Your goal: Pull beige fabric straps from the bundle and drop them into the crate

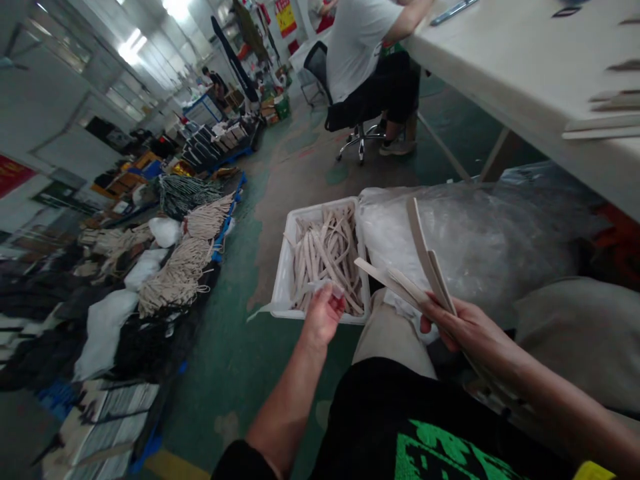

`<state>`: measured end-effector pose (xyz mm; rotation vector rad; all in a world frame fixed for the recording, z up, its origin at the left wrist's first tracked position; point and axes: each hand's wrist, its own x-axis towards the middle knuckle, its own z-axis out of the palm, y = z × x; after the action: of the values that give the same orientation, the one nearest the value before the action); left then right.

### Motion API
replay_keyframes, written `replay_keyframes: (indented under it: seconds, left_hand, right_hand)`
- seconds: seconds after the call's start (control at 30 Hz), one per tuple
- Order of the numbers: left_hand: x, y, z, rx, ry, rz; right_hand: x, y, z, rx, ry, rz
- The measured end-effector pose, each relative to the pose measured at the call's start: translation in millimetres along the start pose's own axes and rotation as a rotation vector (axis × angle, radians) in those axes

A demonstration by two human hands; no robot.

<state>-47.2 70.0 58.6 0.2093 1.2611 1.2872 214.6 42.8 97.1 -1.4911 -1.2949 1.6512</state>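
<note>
My left hand (324, 315) is closed on a thin, translucent piece of plastic film (334, 289), over the near edge of a white plastic bin (283, 267). Inside the bin lies a tangled heap of beige flat strips (320, 250). To the right, my right hand (457, 323) grips a few similar beige strips (425, 243), whose ends fan out upward and to the left. A thin whitish strip (260, 310) hangs over the bin's left corner.
A large clear plastic bag (470, 227) lies right of the bin, beneath a white table (500, 47) holding more strips. A seated person (363, 53) works ahead on an office chair (360, 137). Pallets with bundled beige cords (175, 280) line the left.
</note>
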Motion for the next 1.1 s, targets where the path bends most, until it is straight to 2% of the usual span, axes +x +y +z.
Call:
replay_keyframes:
  seconds: [0.07, 0.13, 0.37, 0.47, 0.73, 0.93, 1.1]
  left_hand:
    - [1.2, -27.9, -0.2, -0.031, 0.013, -0.047]
    - [3.3, -37.7, 0.3, -0.043, 0.016, -0.059]
    - [18.5, -25.6, -10.2, -0.065, 0.012, -0.020]
    - [19.1, -24.8, -16.1, -0.021, 0.008, -0.059]
    - [22.8, -25.2, -23.0, -0.005, 0.027, -0.171]
    - [21.0, -25.2, -27.7, 0.053, -0.039, -0.210]
    - [17.6, -28.4, -27.8, 0.074, -0.058, -0.238]
  right_hand:
    - [2.1, 4.4, 1.1, 0.003, 0.009, 0.030]
    - [3.3, 8.6, -0.9, -0.016, -0.015, 0.052]
    - [3.2, 10.0, -7.1, -0.147, 0.009, 0.079]
    - [4.8, 12.1, -5.0, -0.167, 0.021, 0.099]
    - [14.5, 21.2, -3.1, -0.244, -0.048, 0.080]
    - [15.3, 25.0, -4.9, -0.272, -0.027, 0.130]
    - [17.4, 34.2, -5.7, -0.350, -0.034, 0.023]
